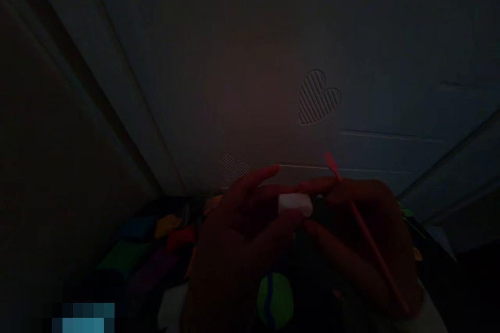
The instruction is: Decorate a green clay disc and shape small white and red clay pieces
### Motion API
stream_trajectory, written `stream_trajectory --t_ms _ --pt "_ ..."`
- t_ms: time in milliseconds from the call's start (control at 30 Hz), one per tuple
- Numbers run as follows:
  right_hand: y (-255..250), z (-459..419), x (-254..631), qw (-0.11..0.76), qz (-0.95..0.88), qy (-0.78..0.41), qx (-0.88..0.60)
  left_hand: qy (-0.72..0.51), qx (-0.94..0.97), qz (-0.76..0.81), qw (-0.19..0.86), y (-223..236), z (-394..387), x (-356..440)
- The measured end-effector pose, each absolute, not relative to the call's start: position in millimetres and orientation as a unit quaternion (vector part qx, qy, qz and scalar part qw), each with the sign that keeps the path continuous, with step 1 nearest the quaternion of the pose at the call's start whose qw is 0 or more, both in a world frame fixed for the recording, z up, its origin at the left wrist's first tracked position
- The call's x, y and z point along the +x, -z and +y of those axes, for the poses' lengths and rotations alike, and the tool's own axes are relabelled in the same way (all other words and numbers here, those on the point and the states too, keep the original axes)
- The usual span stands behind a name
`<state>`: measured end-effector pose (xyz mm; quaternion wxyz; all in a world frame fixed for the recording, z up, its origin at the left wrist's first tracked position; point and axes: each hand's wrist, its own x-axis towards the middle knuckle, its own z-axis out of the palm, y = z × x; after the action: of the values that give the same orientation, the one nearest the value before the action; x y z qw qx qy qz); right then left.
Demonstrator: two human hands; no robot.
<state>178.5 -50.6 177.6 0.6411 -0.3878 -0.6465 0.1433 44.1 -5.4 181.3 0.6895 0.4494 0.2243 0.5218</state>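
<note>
The scene is very dark. My left hand point(238, 218) and my right hand point(363, 229) meet in the lower middle of the view, fingers pinched together on a small white block point(295, 204) held between them. A thin pink stick point(371, 242) with a flat tip runs through my right hand, its tip pointing up past the fingers. Which fingers carry the block's weight is hard to make out in the dark.
Behind the hands stands a pale panel point(273, 62) with embossed heart shapes point(318, 96). Below lie several coloured pieces point(164, 234) in orange, red, green and purple. A green ball-like shape point(275, 299) sits beneath the hands.
</note>
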Motion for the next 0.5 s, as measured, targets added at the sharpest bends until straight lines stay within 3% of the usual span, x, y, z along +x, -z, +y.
stream_trajectory --t_ms 500 --pt "-185.8 -52.6 172.3 0.693 -0.572 -0.195 -0.392 -0.560 0.540 0.231 0.584 -177.8 -11.7 43.0"
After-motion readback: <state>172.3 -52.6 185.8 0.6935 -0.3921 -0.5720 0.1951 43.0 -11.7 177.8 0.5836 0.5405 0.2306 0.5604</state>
